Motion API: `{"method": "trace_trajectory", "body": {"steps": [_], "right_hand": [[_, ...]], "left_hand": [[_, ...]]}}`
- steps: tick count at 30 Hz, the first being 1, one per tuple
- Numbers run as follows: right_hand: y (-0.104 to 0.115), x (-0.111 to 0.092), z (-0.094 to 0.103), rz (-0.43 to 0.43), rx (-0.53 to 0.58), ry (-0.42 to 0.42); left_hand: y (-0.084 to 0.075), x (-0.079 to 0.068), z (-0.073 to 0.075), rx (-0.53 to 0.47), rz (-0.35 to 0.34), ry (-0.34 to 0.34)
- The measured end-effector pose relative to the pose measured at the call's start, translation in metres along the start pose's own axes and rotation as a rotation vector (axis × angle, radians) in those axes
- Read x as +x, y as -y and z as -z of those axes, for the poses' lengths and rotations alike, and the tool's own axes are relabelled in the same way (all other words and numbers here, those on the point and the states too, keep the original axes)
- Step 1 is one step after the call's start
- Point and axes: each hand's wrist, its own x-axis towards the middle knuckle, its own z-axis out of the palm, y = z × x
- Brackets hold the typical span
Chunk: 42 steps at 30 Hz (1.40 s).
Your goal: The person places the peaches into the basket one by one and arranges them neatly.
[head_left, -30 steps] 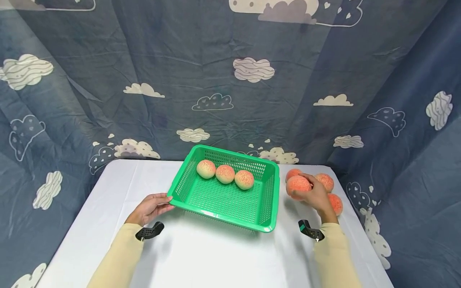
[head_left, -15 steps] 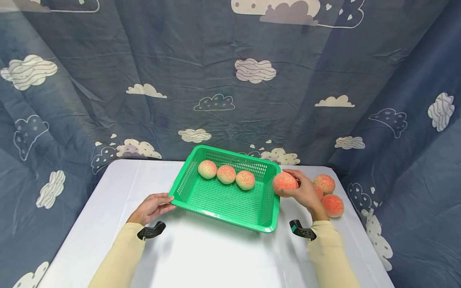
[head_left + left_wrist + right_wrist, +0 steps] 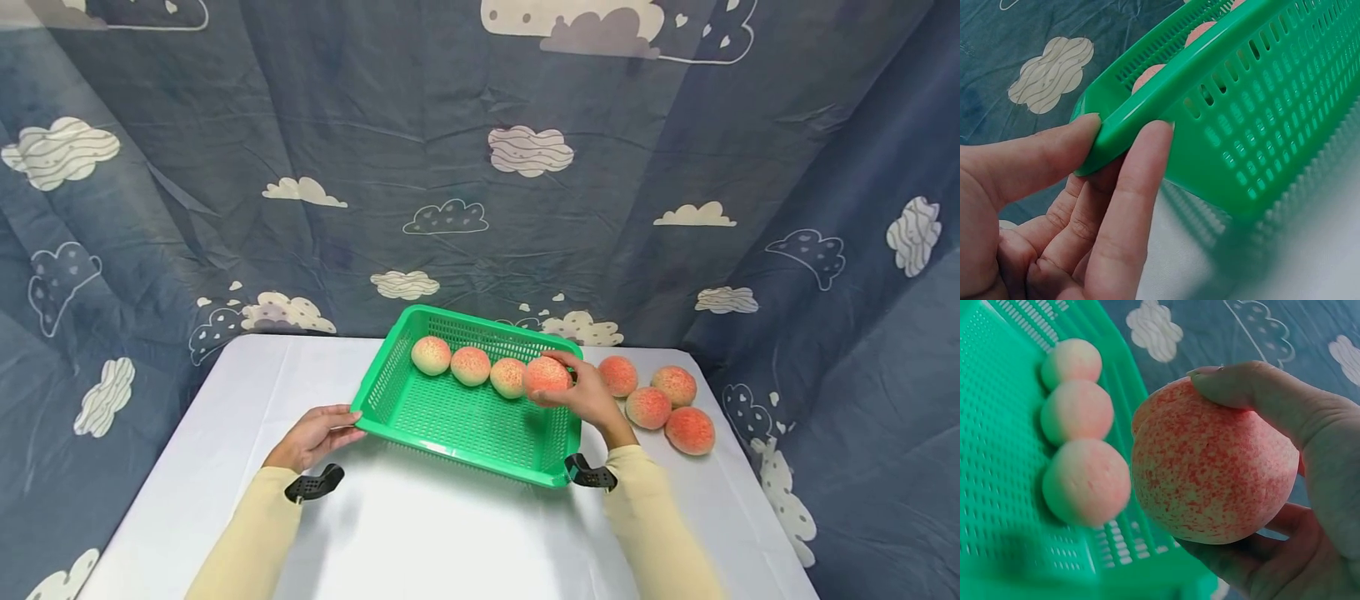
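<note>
My left hand (image 3: 318, 433) pinches the near left corner of a green plastic basket (image 3: 450, 452), thumb on top of the rim and fingers under it. In the left wrist view the thumb and fingertips press the rim (image 3: 1141, 103) from both sides. My right hand (image 3: 592, 396) grips a red-speckled peach (image 3: 546, 377) above the basket's right part, and the right wrist view shows the thumb and fingers curled round this peach (image 3: 1216, 469). Three paler peaches, such as the leftmost one (image 3: 431, 356), lie in a row along the basket's back side.
Several more peaches, one of them a deep red peach (image 3: 690, 431), lie grouped on the white tablecloth (image 3: 450, 533) to the right of the basket. A dark blue curtain (image 3: 450, 142) with cloud prints hangs behind and beside the table.
My right hand has carried the peach leftward from the group on the table, past the basket's right rim and over its inside. The peaches left behind shifted slightly. My left hand stays at the corner.
</note>
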Motion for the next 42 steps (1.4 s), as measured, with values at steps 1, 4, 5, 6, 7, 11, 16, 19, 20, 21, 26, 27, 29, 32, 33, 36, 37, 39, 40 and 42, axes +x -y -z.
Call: {"method": "trace_trajectory", "body": {"steps": [1,4,5,6,7,11,16,19,20,21,26,27,29,32,33,36,37,39,40,42], "right_hand": [[0.002,0.003,-0.004,-0.003,-0.003,0.005],[0.008,0.011,-0.014,0.001,-0.025,0.017],[0.01,0.014,-0.018,0.011,-0.03,0.02],[0.012,0.017,-0.021,0.019,-0.03,0.026],[0.014,0.02,-0.024,0.03,-0.03,0.026],[0.018,0.032,-0.035,0.075,-0.032,0.01],[0.024,0.047,-0.046,0.077,-0.011,0.029],[0.027,0.056,-0.052,0.075,0.016,0.061],[0.027,0.059,-0.055,0.076,0.021,0.071],[0.027,0.062,-0.057,0.078,0.027,0.081],[0.025,0.076,-0.068,0.078,0.011,0.121],[0.025,0.079,-0.07,0.076,0.008,0.13],[0.026,0.083,-0.077,0.072,0.015,0.158],[0.028,0.088,-0.088,0.072,0.034,0.2],[0.028,0.09,-0.092,0.074,0.042,0.213],[0.031,0.095,-0.103,0.085,0.02,0.228],[0.031,0.096,-0.106,0.092,0.006,0.229],[0.033,0.097,-0.112,0.086,-0.022,0.23],[0.035,0.098,-0.115,0.084,-0.039,0.23],[0.037,0.098,-0.12,0.077,-0.061,0.234]], "left_hand": [[0.0,0.0,0.0,-0.002,0.002,-0.009],[-0.001,0.0,0.001,0.01,0.002,0.002],[-0.001,0.0,0.001,0.012,0.002,0.001],[-0.001,0.0,0.001,0.014,0.004,-0.001],[-0.001,0.0,0.002,0.014,0.005,-0.002],[-0.001,0.0,0.002,0.015,0.003,0.003],[-0.001,-0.001,0.003,0.008,-0.001,0.013],[0.0,-0.002,0.003,0.007,0.002,0.012],[-0.001,-0.002,0.003,0.013,0.0,0.014],[-0.001,-0.002,0.003,0.016,-0.003,0.015],[-0.001,-0.001,0.002,0.02,-0.012,0.024],[-0.001,-0.001,0.002,0.017,-0.011,0.023],[-0.001,0.0,0.003,0.015,-0.008,0.022],[-0.002,0.0,0.003,0.016,-0.006,0.019],[-0.002,0.001,0.004,0.014,-0.006,0.013],[-0.002,0.001,0.004,0.01,-0.008,0.001],[-0.003,0.001,0.004,0.009,-0.01,-0.003],[-0.003,0.001,0.003,0.009,-0.009,-0.001],[-0.003,0.001,0.003,0.009,-0.008,0.002],[-0.002,0.0,0.002,0.01,-0.007,0.009]]}}
